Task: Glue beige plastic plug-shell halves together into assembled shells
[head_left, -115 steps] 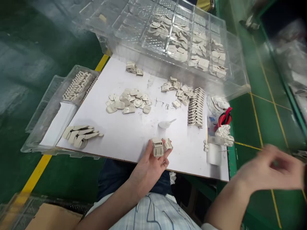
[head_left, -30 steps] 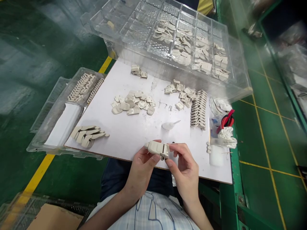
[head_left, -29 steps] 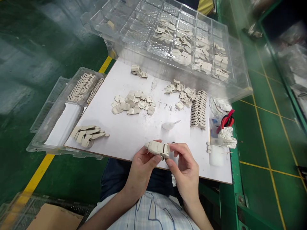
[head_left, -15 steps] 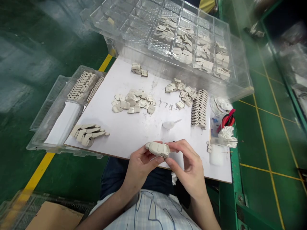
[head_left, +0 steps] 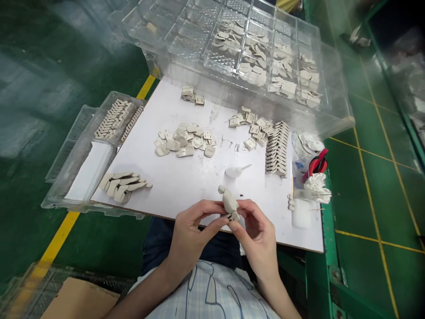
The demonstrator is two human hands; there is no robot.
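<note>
Both of my hands meet over the near edge of the white board. My left hand pinches the lower end of a beige plastic clip part, which stands almost upright. From the right, my right hand grips the same part at its base with thumb and fingers. Loose beige pieces lie in a pile at the board's middle. A neat row of stacked parts sits to the right. A fan of longer parts lies at the left.
A clear compartment box with beige pieces stands at the back. A clear tray holds a row of parts at the left. Red-handled pliers and a white cup sit at the right edge. Green floor with yellow lines surrounds the board.
The beige part has turned from lying flat between my hands to standing nearly upright. Earlier my right hand came in from the far right and joined the left on it.
</note>
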